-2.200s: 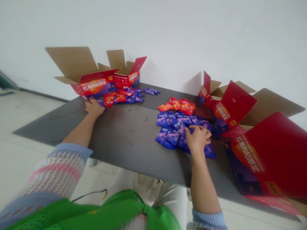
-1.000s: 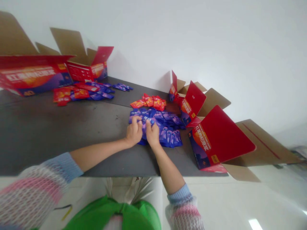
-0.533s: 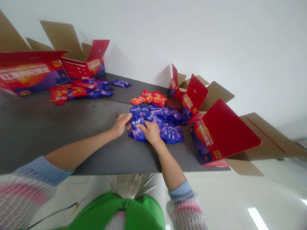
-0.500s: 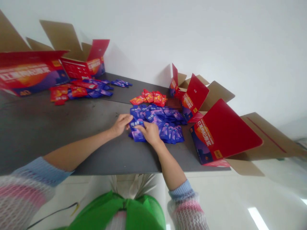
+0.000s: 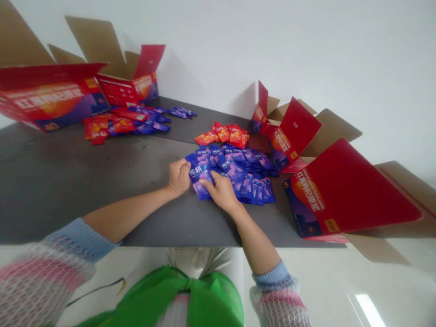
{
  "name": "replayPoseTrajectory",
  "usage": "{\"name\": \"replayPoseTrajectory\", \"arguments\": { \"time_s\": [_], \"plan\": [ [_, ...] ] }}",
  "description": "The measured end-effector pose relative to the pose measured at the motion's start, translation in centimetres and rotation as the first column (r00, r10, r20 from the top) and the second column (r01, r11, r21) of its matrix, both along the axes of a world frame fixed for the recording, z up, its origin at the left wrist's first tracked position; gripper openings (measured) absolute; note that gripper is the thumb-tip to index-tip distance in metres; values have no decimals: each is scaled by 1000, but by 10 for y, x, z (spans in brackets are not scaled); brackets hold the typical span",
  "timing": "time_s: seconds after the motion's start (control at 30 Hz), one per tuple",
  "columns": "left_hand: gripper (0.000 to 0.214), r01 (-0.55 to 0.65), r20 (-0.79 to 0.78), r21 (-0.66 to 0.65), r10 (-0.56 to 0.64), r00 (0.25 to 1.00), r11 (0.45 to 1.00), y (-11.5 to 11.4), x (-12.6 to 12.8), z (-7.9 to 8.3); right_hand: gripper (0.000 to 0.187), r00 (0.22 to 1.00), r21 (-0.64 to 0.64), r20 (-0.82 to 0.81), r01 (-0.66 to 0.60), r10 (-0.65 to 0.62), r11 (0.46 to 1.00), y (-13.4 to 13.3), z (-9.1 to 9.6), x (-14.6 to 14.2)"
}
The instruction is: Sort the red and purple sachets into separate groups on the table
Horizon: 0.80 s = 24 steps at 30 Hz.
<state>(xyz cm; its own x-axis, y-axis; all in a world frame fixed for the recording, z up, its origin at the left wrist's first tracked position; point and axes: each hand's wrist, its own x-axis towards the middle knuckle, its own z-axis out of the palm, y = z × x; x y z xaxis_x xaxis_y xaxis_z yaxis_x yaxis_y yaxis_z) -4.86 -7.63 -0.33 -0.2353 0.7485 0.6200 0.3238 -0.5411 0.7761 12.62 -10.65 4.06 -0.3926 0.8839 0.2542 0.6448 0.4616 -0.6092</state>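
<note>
A blue-purple sachet (image 5: 200, 180) with white lettering is held between my two hands, over the near left side of a sachet pile. My left hand (image 5: 179, 177) is closed in a fist at the sachet's upper left edge; its fingertips are hidden. From the right, my right hand (image 5: 223, 191) pinches the sachet, thumb on the printed face and fingers behind. The pile of blue sachets (image 5: 231, 169) spreads just beyond and to the right, with several standing in a row. Red-orange sachets (image 5: 223, 132) lie behind that pile.
Red printed cartons with raised flaps stand on the dark grey table (image 5: 143, 159): a near right carton (image 5: 308, 204), a middle right carton (image 5: 286, 143), and a large left carton (image 5: 64, 100). Mixed red and blue sachets (image 5: 124, 125) lie at the back left. A wall rises behind.
The view has turned slightly, so things appear farther right. My left hand has curled from a finger pinch into a tighter fist, and the sachet is tilted more.
</note>
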Motion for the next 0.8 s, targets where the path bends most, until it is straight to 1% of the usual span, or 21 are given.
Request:
{"name": "replayPoseTrajectory", "arguments": {
  "time_s": [0.07, 0.13, 0.2, 0.27, 0.33, 0.43, 0.5, 0.57, 0.63, 0.67, 0.7, 0.73, 0.8],
  "plan": [
    [33, -19, -62, -6, 18, 998, 1000, 0, 2, -1, 30, 999, 12, 3, 34, -34, 999, -2, 2, 0],
    [34, -26, -143, -49, 19, 990, 998, 0, 4, 1, 31, 997, 18, 6, 82, -82, 996, -2, 5, 1],
    [35, -27, -216, -116, 1, 976, 993, 0, 5, 2, 33, 986, 31, -6, 164, -164, 986, 0, 6, 5],
    [37, -47, -259, -176, -1, 966, 983, 4, 3, 1, 35, 965, 57, -51, 261, -259, 964, 4, 8, 12],
    [38, -92, -284, -220, 26, 959, 971, 9, 0, 1, 38, 931, 89, -121, 356, -345, 930, 10, 9, 22],
    [38, -177, -317, -264, 88, 944, 948, 21, -8, 0, 44, 859, 125, -210, 496, -466, 859, 19, 14, 40],
    [36, -246, -372, -261, 138, 918, 933, 31, -17, 2, 46, 814, 120, -233, 567, -532, 815, 23, 18, 53],
    [32, -342, -450, -223, 215, 867, 913, 42, -30, 5, 47, 756, 82, -249, 640, -606, 764, 26, 22, 65],
    [29, -463, -509, -190, 316, 801, 866, 53, -49, 8, 46, 683, 58, -227, 721, -695, 690, 28, 24, 74],
    [29, -528, -523, -193, 368, 769, 827, 59, -59, 9, 44, 650, 62, -198, 756, -734, 652, 28, 25, 77],
    [29, -590, -528, -209, 418, 739, 780, 65, -71, 10, 42, 622, 74, -160, 782, -766, 619, 29, 25, 79],
    [30, -647, -524, -233, 466, 712, 726, 70, -83, 10, 39, 605, 90, -116, 797, -788, 598, 29, 25, 80],
    [31, -735, -493, -291, 563, 664, 612, 79, -106, 8, 33, 584, 120, -22, 807, -811, 578, 28, 25, 80]
  ]
}}
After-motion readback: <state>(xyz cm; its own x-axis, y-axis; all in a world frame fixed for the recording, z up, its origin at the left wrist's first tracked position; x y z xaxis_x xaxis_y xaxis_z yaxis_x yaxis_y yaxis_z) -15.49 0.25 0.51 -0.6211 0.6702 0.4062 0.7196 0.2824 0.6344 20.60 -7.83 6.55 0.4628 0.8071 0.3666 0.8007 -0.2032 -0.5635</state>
